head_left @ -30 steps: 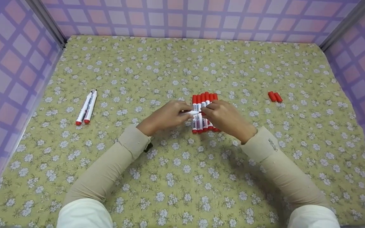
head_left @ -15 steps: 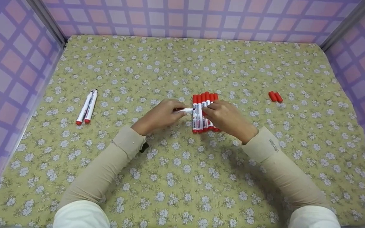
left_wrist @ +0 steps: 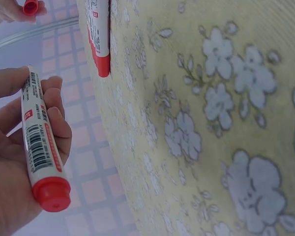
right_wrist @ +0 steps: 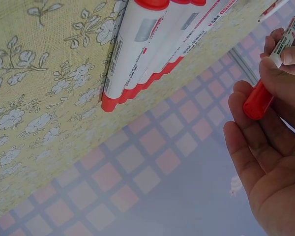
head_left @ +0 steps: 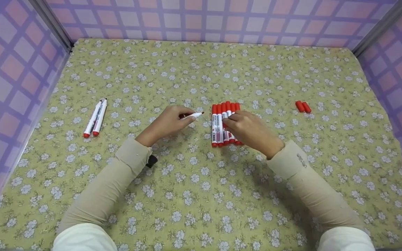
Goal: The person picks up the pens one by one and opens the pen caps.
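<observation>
My left hand (head_left: 168,122) grips a white marker (head_left: 196,114) without its cap, its dark tip pointing right. In the left wrist view, the barrel of this marker (left_wrist: 39,128) lies between thumb and fingers, its red end towards the camera. My right hand (head_left: 251,130) pinches a red cap (right_wrist: 259,102) between thumb and fingers, apart from the marker. Below and beside the right hand, several capped white markers (head_left: 220,127) lie side by side with their red caps at the far end; the hand hides part of this row.
Two uncapped markers (head_left: 99,116) lie together on the left, tips away from me. On the right lie two loose red caps (head_left: 300,106). A flowered cloth (head_left: 201,195) covers the table, and checked panels (head_left: 201,21) enclose its back and sides.
My left hand draws the marker away to the left from the right hand, and its bare tip comes into sight. The right hand stays nearly still over the row.
</observation>
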A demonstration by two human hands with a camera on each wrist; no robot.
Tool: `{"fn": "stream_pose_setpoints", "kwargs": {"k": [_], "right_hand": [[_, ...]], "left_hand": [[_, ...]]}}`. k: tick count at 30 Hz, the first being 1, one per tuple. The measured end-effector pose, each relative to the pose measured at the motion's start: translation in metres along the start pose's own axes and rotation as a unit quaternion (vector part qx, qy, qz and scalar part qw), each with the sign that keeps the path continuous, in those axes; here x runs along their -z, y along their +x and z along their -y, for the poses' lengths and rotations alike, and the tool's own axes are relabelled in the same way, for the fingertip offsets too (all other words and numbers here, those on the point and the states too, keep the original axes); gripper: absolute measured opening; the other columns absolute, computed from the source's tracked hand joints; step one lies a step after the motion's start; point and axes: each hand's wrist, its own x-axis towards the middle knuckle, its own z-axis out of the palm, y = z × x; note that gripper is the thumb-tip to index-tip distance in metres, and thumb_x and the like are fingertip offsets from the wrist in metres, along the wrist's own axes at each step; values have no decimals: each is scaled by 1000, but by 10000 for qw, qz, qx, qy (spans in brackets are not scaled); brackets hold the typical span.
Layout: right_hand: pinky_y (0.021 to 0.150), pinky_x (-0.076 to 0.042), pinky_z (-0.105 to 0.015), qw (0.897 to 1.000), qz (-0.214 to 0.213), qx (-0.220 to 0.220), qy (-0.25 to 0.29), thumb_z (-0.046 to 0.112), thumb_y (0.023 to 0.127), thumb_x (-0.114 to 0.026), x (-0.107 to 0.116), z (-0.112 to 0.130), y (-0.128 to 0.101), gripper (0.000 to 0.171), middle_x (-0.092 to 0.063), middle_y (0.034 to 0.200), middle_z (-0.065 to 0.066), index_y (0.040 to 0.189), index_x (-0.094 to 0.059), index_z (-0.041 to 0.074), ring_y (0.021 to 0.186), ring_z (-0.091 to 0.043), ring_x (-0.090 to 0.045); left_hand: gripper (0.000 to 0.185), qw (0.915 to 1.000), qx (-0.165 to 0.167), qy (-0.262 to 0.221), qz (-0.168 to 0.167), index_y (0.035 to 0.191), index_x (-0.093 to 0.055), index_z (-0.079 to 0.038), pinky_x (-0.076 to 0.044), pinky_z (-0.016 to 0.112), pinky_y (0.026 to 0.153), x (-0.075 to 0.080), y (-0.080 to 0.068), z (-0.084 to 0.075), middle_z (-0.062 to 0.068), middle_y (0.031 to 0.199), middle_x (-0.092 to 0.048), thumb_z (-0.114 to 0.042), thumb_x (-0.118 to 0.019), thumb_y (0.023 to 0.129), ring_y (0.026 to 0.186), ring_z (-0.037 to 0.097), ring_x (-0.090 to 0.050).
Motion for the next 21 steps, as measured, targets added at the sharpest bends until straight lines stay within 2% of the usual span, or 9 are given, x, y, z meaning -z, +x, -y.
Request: {"fn": "stream_pose_setpoints", "kwargs": {"k": [4,10,21], "right_hand": [[73,-56,-33,10000,48,-2,-42,5,90,-66,-1,0,0,14,-72,89,-13,100,-73,0,76,-24,-66],[74,-56,-34,9999,109,7,-67,6,90,-66,-1,0,0,14,-73,90,-13,101,-73,0,77,-24,-67],[73,-56,-33,10000,54,50,-28,6,89,-68,-2,0,0,14,-73,89,-13,100,-74,0,75,-24,-66]], "left_hand": [[30,9995,191,-82,-235,119,-67,-5,-44,30,65,6,-5,5,10,103,-64,-23,-58,97,79,20,-53],[31,9976,312,-220,-572,118,-67,-5,-43,32,69,16,-11,15,10,103,-59,-26,-58,97,84,21,-52],[31,9946,566,-309,-816,120,-66,-6,-43,29,66,30,-17,27,12,105,-61,-24,-58,97,83,19,-53]]}}
